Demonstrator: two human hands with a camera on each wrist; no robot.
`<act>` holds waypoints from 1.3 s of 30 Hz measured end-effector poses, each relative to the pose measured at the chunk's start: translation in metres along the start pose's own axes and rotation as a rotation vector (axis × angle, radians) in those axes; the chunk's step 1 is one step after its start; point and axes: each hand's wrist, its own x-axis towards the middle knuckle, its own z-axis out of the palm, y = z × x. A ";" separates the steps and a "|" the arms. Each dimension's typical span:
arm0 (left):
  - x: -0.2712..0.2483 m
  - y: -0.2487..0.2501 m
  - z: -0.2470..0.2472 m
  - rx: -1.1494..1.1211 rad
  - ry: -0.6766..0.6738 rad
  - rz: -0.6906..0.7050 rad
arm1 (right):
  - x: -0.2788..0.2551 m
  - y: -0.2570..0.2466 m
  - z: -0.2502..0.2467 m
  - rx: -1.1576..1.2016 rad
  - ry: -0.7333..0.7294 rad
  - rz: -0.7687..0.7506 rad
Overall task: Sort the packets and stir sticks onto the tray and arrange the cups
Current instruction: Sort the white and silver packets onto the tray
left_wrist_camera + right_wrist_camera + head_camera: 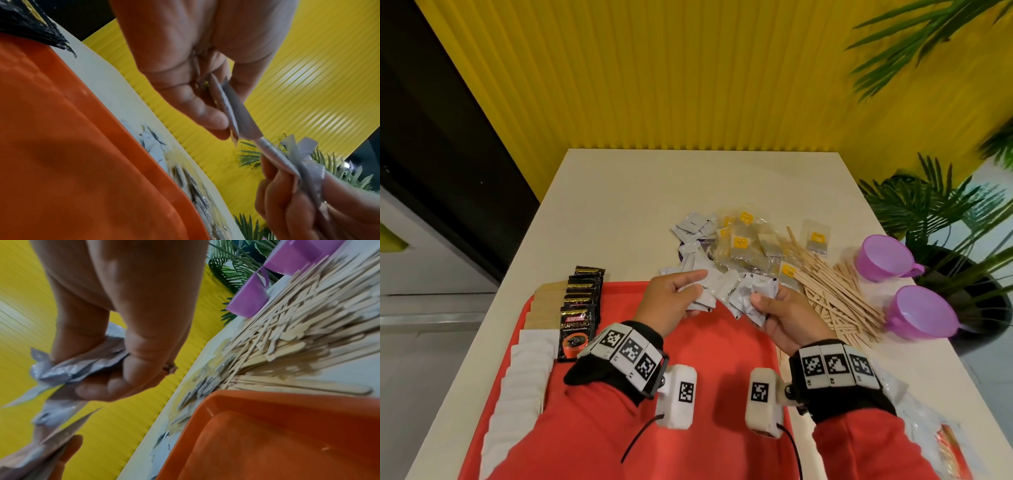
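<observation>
Nearest: both wrists over the red tray (722,342), forearms coming in from the near edge. Left hand (671,301) pinches a few white creamer packets (726,294) between thumb and fingers; the left wrist view shows them flat, edge-on, thumb (207,116) pressing on top. Right hand (784,315) grips the other end of the same fan of packets, fingers curled round a crumpled bunch, confirmed in the right wrist view. So the bunch spans hand to hand, long axis roughly left-right, held above the tray's far edge and not resting on it. Key relation: the free tray floor lies directly below and toward the person from the bunch; filled rows sit on the left side — black coffee sachets (578,318), brown packets (544,305), white packets (524,370) along the left rim. Left hand is nearer those rows, so I'd judge it sets the stack down next to them, with the packets needing squaring first. Beyond the hands, on the table (619,212): loose creamer packets and tea bags (743,243) in a mixed heap, just past the tray. To the right of it the stir sticks (835,294) lie in a heap, pointing mostly near-right to far-left, close to the right hand. Farthest right, two purple cups (887,253) near the table edge, untouched. Sorting looks roughly half done.
</observation>
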 end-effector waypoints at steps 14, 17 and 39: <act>-0.004 0.000 0.006 0.199 -0.138 0.065 | -0.009 -0.002 0.004 -0.115 0.018 0.088; -0.003 0.002 0.004 0.174 -0.183 0.063 | -0.011 -0.005 -0.001 -0.115 0.095 0.063; 0.006 -0.005 0.002 -0.066 0.010 -0.011 | -0.001 0.012 0.019 0.037 0.183 0.076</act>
